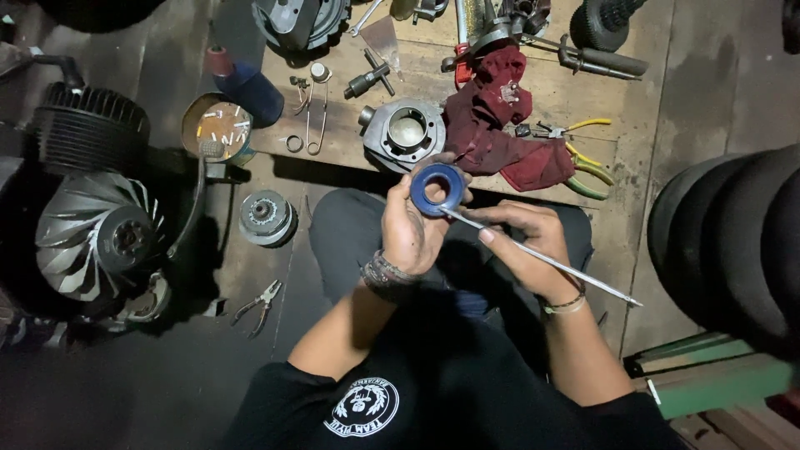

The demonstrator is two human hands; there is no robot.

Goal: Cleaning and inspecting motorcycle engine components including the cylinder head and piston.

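My left hand point(410, 233) is curled closed around a blue ring point(437, 189), thumb and fingertips pinching its rim so the round hole faces up at me. My right hand point(527, 246) is closed too, fingers wrapped along a thin metal rod point(550, 261); the rod's tip touches the lower edge of the ring, and its long end sticks out past my wrist to the right. Both hands hover over my lap, just in front of the wooden board point(433, 75) on the floor.

The ring is one piece, deep blue, glossy, with a thick wall and a wide centre opening. The rod is one, straight, slim and silver-grey.

On the board just beyond my hands sits one grey engine cylinder point(404, 132) with a round bore, and beside it one dark red rag point(496, 125), crumpled. At the rag's right edge lies one pair of pliers with yellow-green handles point(583, 158). One more pair of pliers point(258, 304) lies on the floor to my left, well apart from my hands. Near it are one small round clutch-like part point(267, 218) and one tin can point(218, 129) with a brush in it. A finned fan wheel point(96, 237) sits farther left.
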